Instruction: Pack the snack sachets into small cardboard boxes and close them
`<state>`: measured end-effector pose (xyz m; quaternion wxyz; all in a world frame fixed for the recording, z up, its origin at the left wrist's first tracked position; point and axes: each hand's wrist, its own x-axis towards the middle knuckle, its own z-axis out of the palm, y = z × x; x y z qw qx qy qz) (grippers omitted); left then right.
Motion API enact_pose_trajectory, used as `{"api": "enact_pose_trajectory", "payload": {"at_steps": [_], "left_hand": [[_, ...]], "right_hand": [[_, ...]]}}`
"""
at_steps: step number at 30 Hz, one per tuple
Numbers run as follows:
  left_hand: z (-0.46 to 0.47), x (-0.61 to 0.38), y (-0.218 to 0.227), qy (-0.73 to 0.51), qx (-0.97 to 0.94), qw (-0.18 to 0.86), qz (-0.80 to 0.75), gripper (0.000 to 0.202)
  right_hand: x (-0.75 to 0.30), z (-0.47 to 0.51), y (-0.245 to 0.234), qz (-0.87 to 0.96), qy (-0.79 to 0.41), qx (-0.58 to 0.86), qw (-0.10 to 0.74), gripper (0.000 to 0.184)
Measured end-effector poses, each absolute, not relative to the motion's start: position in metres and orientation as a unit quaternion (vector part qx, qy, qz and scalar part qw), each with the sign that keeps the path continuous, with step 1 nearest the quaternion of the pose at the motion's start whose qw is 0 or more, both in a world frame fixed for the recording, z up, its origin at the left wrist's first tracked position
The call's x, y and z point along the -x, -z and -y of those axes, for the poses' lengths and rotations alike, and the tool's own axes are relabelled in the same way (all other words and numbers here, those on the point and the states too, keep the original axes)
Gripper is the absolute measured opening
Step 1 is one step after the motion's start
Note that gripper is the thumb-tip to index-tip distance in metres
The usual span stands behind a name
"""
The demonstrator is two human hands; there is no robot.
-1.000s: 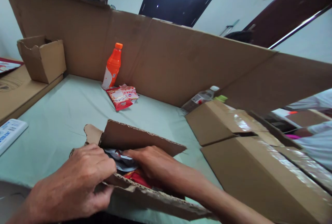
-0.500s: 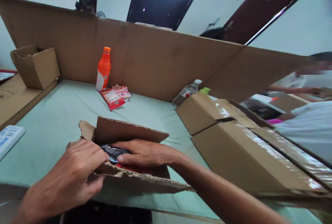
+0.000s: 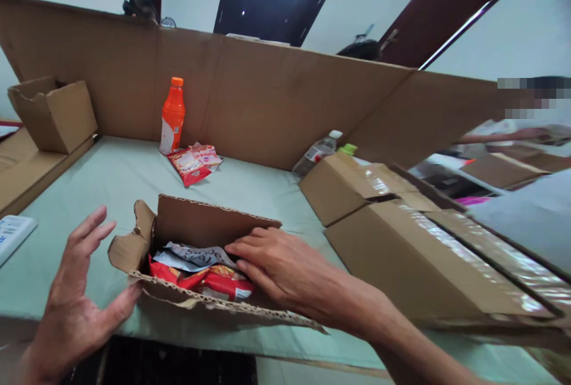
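Background: cardboard partition (image 3: 267, 105) across the upper frame, behind a bench (image 3: 254, 194) draped in pale green cloth.

Principal item: open cardboard box (image 3: 200, 218), lower centre, rim torn, flaps raised. Contents: one grey-silver packet (image 3: 190, 257), uppermost, crumpled, and red packets (image 3: 218, 284) along the near wall, exact count unclear.

Right hand (image 3: 279, 260): reaching in at the box's right end, fingers nearly straight and close together, tips at the grey-silver packet's right end. Whether they pinch anything cannot be told; their undersides are hidden.

Left hand (image 3: 82, 293): lower left, fingers spread wide, holding nothing; thumb tip beside the box's near-left corner, contact uncertain.

Handling notes (judgement): packets look light and slippery, best pressed with flat fingers rather than poked. Light box, likely to slide; left hand well placed to brace the corner. Ragged rim may snag foil; keep packet edges below it.

Surrounds: red and pink wrappers (image 3: 194, 165) at the foot of an orange bottle (image 3: 173, 114), upright, upper left of centre; clear bottle (image 3: 316, 156), tilted, right of centre; taped cartons (image 3: 401, 266), right; smaller open box (image 3: 69, 114), upper left; white pack (image 3: 15, 233), left edge.
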<state>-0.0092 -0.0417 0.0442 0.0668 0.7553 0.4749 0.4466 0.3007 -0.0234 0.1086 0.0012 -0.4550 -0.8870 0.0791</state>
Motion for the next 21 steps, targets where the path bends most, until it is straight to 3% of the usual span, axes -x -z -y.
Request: {"api": "enact_pose_trajectory", "payload": {"at_steps": [4, 9, 11, 15, 17, 19, 21], "left_hand": [[0.038, -0.003, -0.029, -0.435, -0.742, 0.144, -0.489, 0.078], [0.037, -0.018, -0.028, -0.467, -0.721, 0.177, -0.480, 0.076], [0.037, -0.020, -0.032, -0.476, -0.745, 0.135, -0.448, 0.064], [0.036, -0.016, -0.039, -0.431, -0.792, 0.105, -0.419, 0.020], [0.036, -0.015, -0.040, -0.420, -0.794, 0.115, -0.424, 0.012], [0.036, -0.016, -0.040, -0.424, -0.791, 0.113, -0.427, 0.011], [0.036, -0.018, -0.040, -0.428, -0.792, 0.111, -0.422, 0.011]], "right_hand": [[-0.297, 0.017, -0.102, 0.886, -0.108, 0.451, -0.024, 0.036], [-0.295, 0.016, -0.098, 0.876, -0.103, 0.467, -0.064, 0.066], [-0.292, 0.018, -0.099, 0.874, -0.080, 0.474, -0.071, 0.064], [-0.285, 0.021, -0.098, 0.873, -0.033, 0.476, -0.103, 0.057], [-0.286, 0.020, -0.095, 0.881, -0.021, 0.460, -0.105, 0.060], [-0.292, 0.016, -0.090, 0.896, -0.006, 0.439, -0.065, 0.062], [-0.301, 0.014, -0.086, 0.913, 0.012, 0.406, 0.028, 0.065]]}}
